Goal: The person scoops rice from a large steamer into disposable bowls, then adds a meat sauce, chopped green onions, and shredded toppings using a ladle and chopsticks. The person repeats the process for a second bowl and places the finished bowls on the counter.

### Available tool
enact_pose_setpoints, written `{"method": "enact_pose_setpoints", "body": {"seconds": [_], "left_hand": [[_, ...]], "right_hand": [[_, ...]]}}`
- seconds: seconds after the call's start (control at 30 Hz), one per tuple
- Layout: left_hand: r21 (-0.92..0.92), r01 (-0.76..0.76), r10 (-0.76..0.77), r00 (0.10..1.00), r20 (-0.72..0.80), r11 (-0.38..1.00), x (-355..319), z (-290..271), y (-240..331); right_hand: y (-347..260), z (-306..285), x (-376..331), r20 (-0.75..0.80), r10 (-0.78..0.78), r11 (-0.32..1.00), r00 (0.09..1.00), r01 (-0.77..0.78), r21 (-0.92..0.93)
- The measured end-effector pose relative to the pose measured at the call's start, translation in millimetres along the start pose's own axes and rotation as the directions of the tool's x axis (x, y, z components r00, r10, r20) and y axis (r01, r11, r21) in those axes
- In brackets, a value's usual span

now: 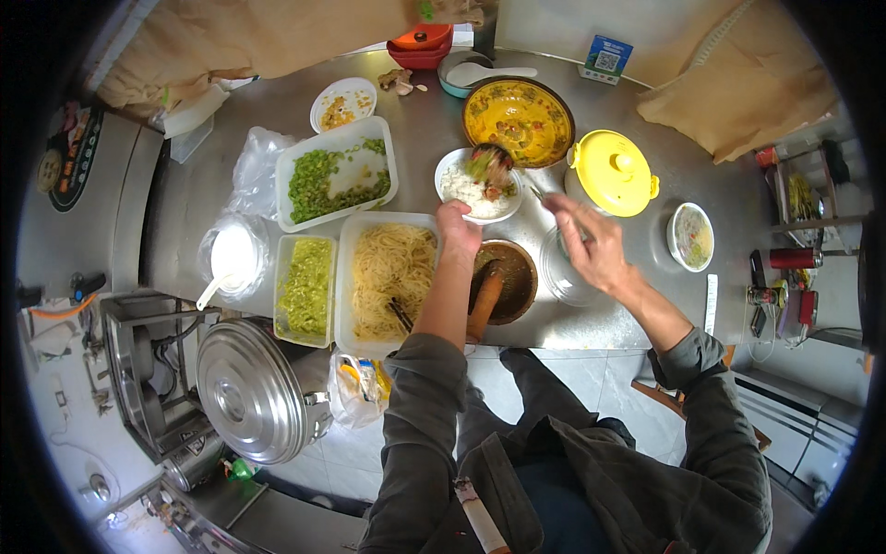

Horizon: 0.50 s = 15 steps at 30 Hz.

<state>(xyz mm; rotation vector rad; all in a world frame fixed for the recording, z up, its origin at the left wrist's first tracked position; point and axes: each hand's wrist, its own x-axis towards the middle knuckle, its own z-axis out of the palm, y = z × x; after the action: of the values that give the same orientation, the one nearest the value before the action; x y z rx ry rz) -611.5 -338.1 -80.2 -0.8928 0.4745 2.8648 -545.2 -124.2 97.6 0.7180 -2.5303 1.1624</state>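
Observation:
My left hand (459,229) grips the near rim of a white bowl (510,209) of white rice (461,192). My right hand (591,242) is closed around the thin handle of a spoon (536,192), which reaches left to the bowl. At the spoon's far end, blurred by motion, a clump of dark red and green food (489,164) lies over the rice. Behind the bowl sits a round dark-rimmed dish (565,118) with yellow inside and scraps of food. A brown mortar (528,282) with a wooden pestle (486,297) stands close below my hands.
Left of my arm are tubs of noodles (392,272), pale green shreds (306,286) and chopped greens (314,185). A yellow lidded pot (614,175), a clear round container (565,272) and a small soup bowl (690,237) stand to the right. A large steel pot (249,392) is lower left.

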Motion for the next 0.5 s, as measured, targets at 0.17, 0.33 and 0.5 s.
{"method": "enact_pose_setpoints", "body": {"seconds": [0.17,0.33,0.5], "left_hand": [[0.030,0.019,-0.017,0.998,-0.067,0.999,-18.3,17.6,1.9],[0.032,0.054,-0.052,0.998,-0.043,0.998,-12.7,16.5,1.4],[0.053,0.054,-0.052,0.998,-0.027,0.997,-14.8,16.6,3.7]], "right_hand": [[29.4,9.7,12.3,-0.040,-0.133,0.984,0.990,0.127,-0.128],[96.4,28.0,43.0,-0.130,-0.074,0.955,0.989,0.033,-0.293],[89.1,56.3,32.4,-0.043,0.088,0.983,0.995,-0.093,-0.160]]}}
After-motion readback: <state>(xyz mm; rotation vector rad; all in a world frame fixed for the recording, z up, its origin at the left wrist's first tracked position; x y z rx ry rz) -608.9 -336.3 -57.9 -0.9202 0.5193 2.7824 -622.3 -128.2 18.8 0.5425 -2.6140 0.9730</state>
